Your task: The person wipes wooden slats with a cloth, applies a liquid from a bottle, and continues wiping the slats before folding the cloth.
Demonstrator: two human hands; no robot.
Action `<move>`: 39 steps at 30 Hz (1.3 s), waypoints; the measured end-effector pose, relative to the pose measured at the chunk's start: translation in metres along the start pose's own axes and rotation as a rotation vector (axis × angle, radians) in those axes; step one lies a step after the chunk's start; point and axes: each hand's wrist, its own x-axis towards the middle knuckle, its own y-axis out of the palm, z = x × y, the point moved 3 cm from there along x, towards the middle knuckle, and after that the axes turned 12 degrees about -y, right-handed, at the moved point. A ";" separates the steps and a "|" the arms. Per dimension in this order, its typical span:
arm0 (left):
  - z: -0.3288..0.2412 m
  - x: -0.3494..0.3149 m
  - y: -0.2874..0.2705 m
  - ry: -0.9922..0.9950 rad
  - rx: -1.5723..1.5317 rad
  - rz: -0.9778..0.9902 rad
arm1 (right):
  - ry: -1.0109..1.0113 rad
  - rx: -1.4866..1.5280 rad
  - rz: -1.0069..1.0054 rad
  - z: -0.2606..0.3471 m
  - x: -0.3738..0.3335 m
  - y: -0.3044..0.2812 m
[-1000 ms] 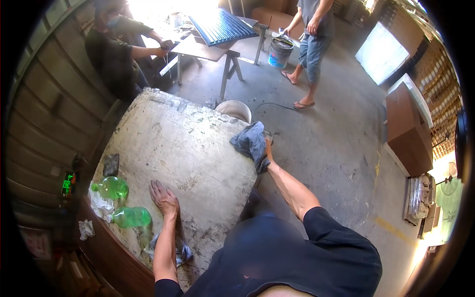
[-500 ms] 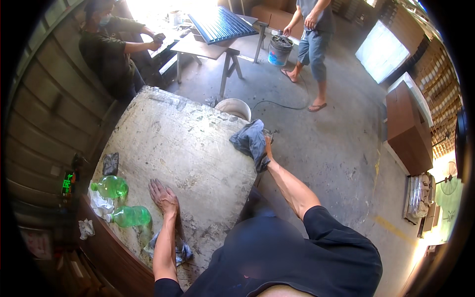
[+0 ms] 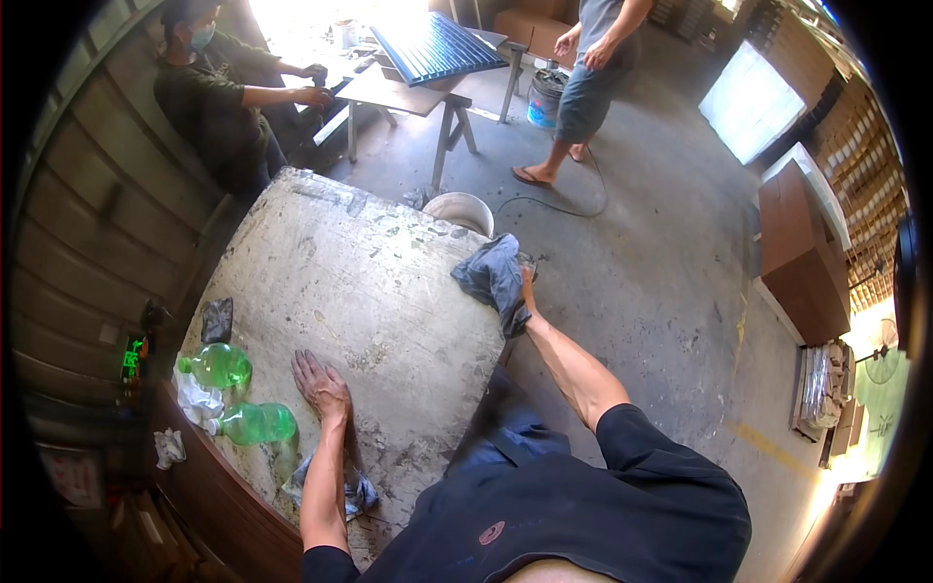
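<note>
Crumpled blue-grey cloth [image 3: 491, 277] over the scuffed pale tabletop's [image 3: 340, 253] far right corner
The left hand [image 3: 323, 389] lies fingers spread on the tabletop; the right hand's [image 3: 528, 280] grip is hidden. A loose hold could drop the cloth off the tabletop.

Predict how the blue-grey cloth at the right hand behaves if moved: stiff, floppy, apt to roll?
The cloth is probably floppy: it lies in folds and sags at the edge of the table. Rolling seems unlikely, given its crumpled shape. Likely light, looking like thin fabric; dampness can't be told.
</note>
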 end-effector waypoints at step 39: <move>-0.004 0.000 0.001 -0.002 -0.032 0.014 | -0.029 0.013 0.027 -0.013 -0.002 -0.004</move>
